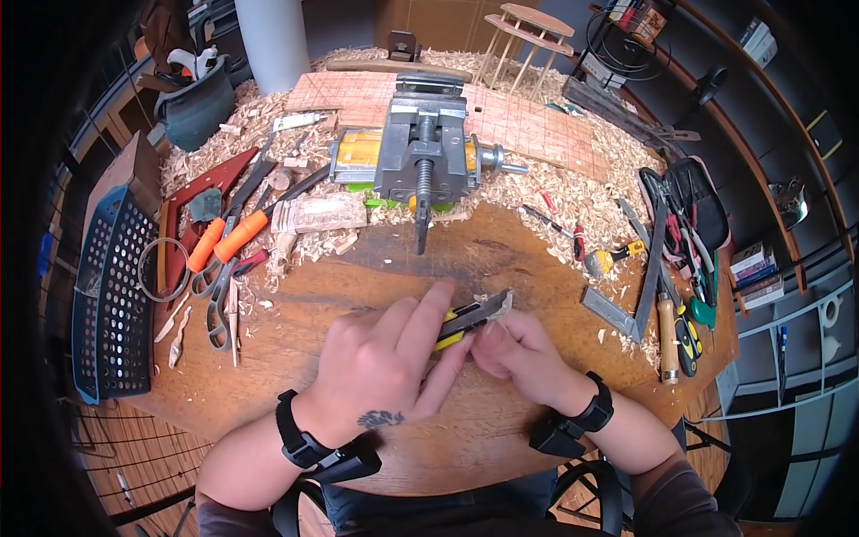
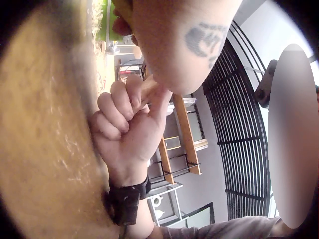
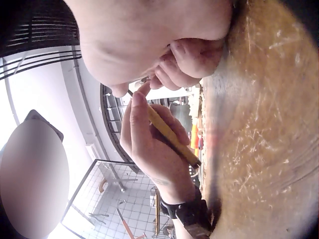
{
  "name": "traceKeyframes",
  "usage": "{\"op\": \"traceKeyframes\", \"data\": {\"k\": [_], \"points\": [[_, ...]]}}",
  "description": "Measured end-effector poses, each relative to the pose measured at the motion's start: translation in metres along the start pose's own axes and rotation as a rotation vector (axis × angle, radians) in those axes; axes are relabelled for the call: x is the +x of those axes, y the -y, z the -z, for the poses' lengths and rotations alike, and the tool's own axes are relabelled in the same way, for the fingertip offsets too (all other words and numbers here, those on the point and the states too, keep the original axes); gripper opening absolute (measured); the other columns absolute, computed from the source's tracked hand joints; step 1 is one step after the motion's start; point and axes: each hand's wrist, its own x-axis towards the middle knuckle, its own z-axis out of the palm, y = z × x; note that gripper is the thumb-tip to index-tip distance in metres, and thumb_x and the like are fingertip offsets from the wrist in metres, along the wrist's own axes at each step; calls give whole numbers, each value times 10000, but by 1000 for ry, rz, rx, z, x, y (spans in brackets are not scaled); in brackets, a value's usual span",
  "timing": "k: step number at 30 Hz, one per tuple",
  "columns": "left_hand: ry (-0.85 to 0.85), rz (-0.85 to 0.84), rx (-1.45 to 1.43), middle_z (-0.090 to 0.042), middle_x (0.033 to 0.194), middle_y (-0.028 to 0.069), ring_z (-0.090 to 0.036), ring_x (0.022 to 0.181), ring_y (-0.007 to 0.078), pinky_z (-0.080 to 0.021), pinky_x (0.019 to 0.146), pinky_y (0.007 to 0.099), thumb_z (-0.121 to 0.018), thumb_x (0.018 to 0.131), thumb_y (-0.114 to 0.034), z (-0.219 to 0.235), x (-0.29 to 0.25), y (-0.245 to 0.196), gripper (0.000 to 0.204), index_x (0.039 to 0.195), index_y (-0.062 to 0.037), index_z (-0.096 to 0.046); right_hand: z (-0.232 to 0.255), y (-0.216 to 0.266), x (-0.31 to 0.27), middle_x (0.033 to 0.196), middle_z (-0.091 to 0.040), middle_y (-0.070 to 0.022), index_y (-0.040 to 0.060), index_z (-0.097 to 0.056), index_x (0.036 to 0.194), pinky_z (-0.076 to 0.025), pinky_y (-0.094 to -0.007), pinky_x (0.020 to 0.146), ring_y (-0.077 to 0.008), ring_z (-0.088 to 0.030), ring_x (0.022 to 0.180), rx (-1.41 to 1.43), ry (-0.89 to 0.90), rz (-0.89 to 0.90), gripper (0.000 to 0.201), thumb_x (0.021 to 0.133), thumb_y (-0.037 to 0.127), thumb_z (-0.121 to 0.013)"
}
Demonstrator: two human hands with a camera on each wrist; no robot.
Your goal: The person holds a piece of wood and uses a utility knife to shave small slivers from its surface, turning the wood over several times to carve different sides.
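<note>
My left hand (image 1: 376, 353) grips a yellow and black utility knife (image 1: 458, 329), whose blade end points up and right toward my other hand. In the right wrist view the knife's handle (image 3: 172, 135) runs through the left palm, its butt sticking out below. Close beside the blade, my right hand (image 1: 528, 353) has its fingers curled round a small pale piece of wood (image 1: 506, 306), most of it hidden by the fingers. The left wrist view shows these curled fingers (image 2: 117, 107). Both hands are held together over the near middle of the wooden table (image 1: 358, 277).
A metal vise (image 1: 425, 152) stands behind the hands amid wood shavings (image 1: 528, 197). Orange-handled scissors (image 1: 237, 234), carved sticks and a dark perforated basket (image 1: 116, 295) are at left. A metal square (image 1: 617, 313), a chisel (image 1: 667, 340) and a tool case (image 1: 689, 206) lie at right.
</note>
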Motion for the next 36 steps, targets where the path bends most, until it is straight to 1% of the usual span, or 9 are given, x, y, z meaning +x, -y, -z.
{"op": "traceKeyframes", "data": {"k": [6,7,9,14,22,24,31,33,36], "points": [[44,-19,28,-656,771,136,-678,594,288,-540,543,373,-776,847,-188,-1,0,2,497,1260,59,-648,-4,-3,3,1121,-547,21,67,-479,1367,-432,-217,828,-35,-484,983,117,61,131,492,1087,465,-555],[53,-54,32,-628,760,116,-670,574,262,-528,517,371,-760,865,-216,-2,-1,4,509,1274,62,-638,-5,-1,3,1121,-547,21,67,-479,1367,-432,-217,828,-35,-484,983,117,61,130,492,1087,465,-555],[48,-64,22,-633,766,117,-673,574,264,-530,518,373,-760,862,-216,-4,-1,5,510,1273,60,-639,-11,5,4,864,-455,29,84,-432,1321,-275,-220,605,-45,-356,697,7,-10,132,497,1076,503,-542],[118,-17,14,-711,881,135,-703,660,286,-563,580,363,-791,827,-156,0,-1,2,499,1256,58,-656,-13,7,4,869,-460,27,93,-431,1306,-286,-218,609,-46,-357,694,15,-20,117,460,1080,476,-548],[50,-7,29,-661,747,128,-666,586,296,-537,555,370,-787,823,-162,0,-1,0,518,1283,39,-660,-16,8,5,846,-462,45,96,-434,1303,-295,-210,603,-33,-369,683,-90,-81,161,457,1087,489,-521],[41,-6,34,-659,745,128,-667,587,297,-537,556,370,-789,821,-164,0,0,-1,516,1280,36,-662,-11,4,2,1189,-589,2,26,-469,1388,-461,-259,966,-50,-523,1096,-59,-83,139,362,1126,272,-521],[64,-2,35,-663,765,122,-671,601,296,-543,570,369,-788,821,-162,0,0,0,518,1283,32,-655,-6,-3,3,1207,-592,-14,12,-456,1404,-457,-273,995,-65,-519,1130,-66,-50,138,394,1123,280,-525],[83,-2,33,-666,773,121,-672,607,294,-545,575,367,-786,824,-160,0,-1,1,519,1286,33,-652,-16,3,6,904,-488,44,98,-446,1286,-319,-207,613,-32,-401,710,-85,-128,202,455,1075,487,-550],[99,-3,32,-667,781,121,-673,616,292,-545,582,363,-784,826,-157,0,-1,1,518,1288,36,-650,-17,5,6,929,-491,41,96,-447,1275,-319,-206,619,-32,-407,720,-111,-146,198,450,1074,485,-552]]}}
